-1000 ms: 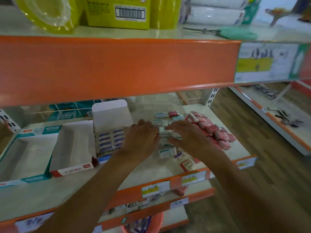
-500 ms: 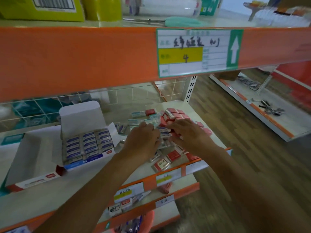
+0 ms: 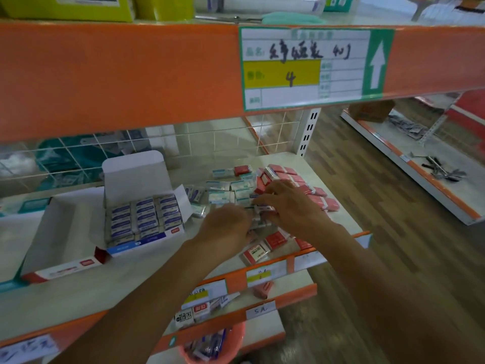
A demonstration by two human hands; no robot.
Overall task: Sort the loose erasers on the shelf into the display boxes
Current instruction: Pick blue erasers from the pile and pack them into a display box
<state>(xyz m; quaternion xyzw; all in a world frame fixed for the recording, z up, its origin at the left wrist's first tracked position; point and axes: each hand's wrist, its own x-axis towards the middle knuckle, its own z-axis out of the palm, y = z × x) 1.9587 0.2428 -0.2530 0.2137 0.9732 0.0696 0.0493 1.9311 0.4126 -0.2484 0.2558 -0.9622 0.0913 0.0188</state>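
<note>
A heap of loose erasers lies on the right part of the shelf (image 3: pixel 131 282): red-sleeved ones (image 3: pixel 317 191) at the right and front, pale teal-and-white ones (image 3: pixel 223 173) further back. Both my hands are on the middle of the heap. My left hand (image 3: pixel 225 228) is curled over some erasers, its fingertips hidden. My right hand (image 3: pixel 291 206) pinches a small stack of blue-sleeved erasers (image 3: pixel 259 207) between the two hands. An open display box (image 3: pixel 143 219) with blue-sleeved erasers in rows stands to the left. An empty red-trimmed display box (image 3: pixel 60 232) stands beside it.
The orange edge of the upper shelf (image 3: pixel 118 74) hangs just above, with a price label (image 3: pixel 307 67). A teal-trimmed box (image 3: pixel 15 227) sits far left. Below are more erasers (image 3: pixel 194 311) and a red basket (image 3: pixel 212 345). Wooden floor and another low shelf (image 3: pixel 420 164) lie to the right.
The view has swung right, so the boxes sit further left. Both hands have stayed on the heap and drawn closer together over a small stack of erasers.
</note>
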